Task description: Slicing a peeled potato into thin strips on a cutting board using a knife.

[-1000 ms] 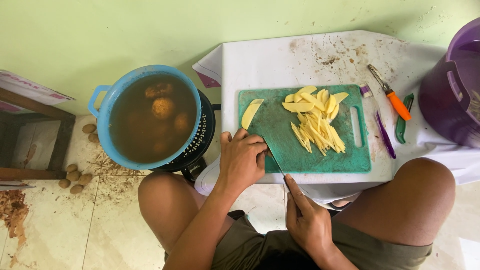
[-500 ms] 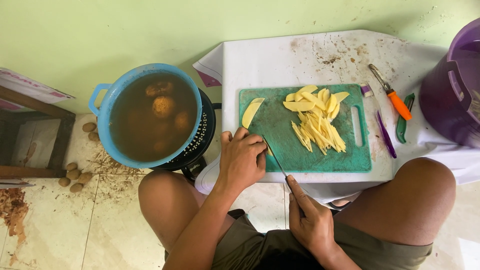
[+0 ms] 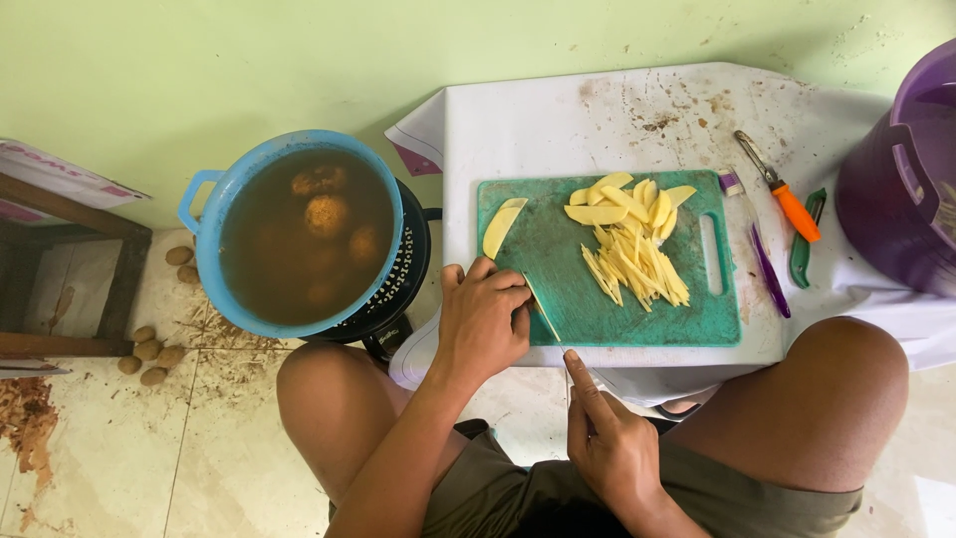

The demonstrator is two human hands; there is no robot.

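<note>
Shifted lower, right hand (image 3: 609, 448) grips thin blade (image 3: 543, 311) — perhaps a knife.

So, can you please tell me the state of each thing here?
left hand: pressing down on board
right hand: gripping knife
knife: blade on board
cutting board: holding potato strips
potato strips: cut, piled
blue bowl: full of brown water
peeler: lying unused

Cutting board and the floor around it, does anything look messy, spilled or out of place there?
Yes. Small potatoes lie loose on the floor tiles beside the blue tub, with brown peel scraps scattered nearby. The white cloth under the green cutting board has brown stains and crumbs. The cut strips sit tidily on the board.
</note>
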